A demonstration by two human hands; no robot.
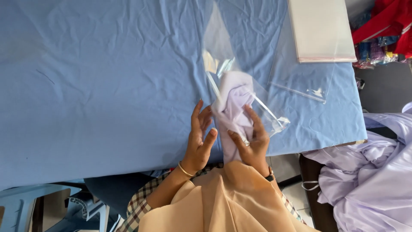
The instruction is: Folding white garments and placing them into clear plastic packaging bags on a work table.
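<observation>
My left hand (199, 139) and right hand (253, 139) clamp a folded lilac cloth (231, 105). It seems partly inside a clear bag (223, 51).

— What is the rolled garment (234, 109) made of?
— Soft pale lilac cloth, matt and smooth. The bag (223, 56) around it is thin clear plastic, glossy, catching glare.
— And the counter (107, 86)?
— Covered in matt blue cloth, lightly creased. The stack of bags (319, 30) at its far right corner is shiny plastic film; the heap of fabric (373, 172) off its right edge looks satiny.
</observation>
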